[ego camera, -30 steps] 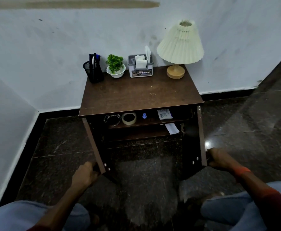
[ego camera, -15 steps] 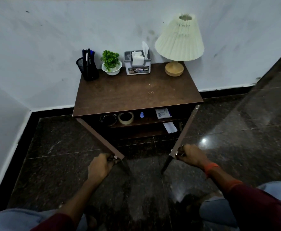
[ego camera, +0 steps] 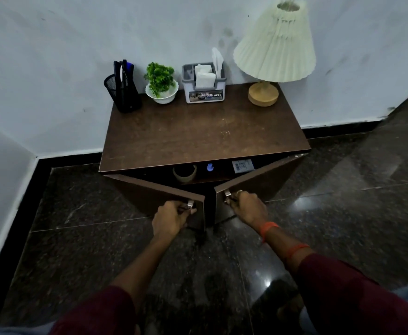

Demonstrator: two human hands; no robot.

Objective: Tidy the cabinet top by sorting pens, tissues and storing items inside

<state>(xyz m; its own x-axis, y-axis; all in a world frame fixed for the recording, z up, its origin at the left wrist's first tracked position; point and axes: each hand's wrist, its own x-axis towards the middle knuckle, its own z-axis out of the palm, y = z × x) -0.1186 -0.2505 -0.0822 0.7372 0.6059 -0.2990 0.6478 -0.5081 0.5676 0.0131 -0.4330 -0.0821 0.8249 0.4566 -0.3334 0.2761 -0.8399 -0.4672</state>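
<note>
**Both hands on the cabinet doors, almost shut**

Left hand [ego camera: 171, 217] is curled tight round the metal handle [ego camera: 190, 203] of the left door [ego camera: 154, 192]; right hand [ego camera: 247, 209] is gripping the right door [ego camera: 258, 180] handle the same way. Doors angle in w/ a narrow gap btwn them. Thru the gap: tape roll [ego camera: 185, 172], small blue thing, a label card on the shelf. Up top at the back: pen holder [ego camera: 123, 89], plant [ego camera: 160, 81], tissue box [ego camera: 204, 84], lamp [ego camera: 274, 49].
</note>
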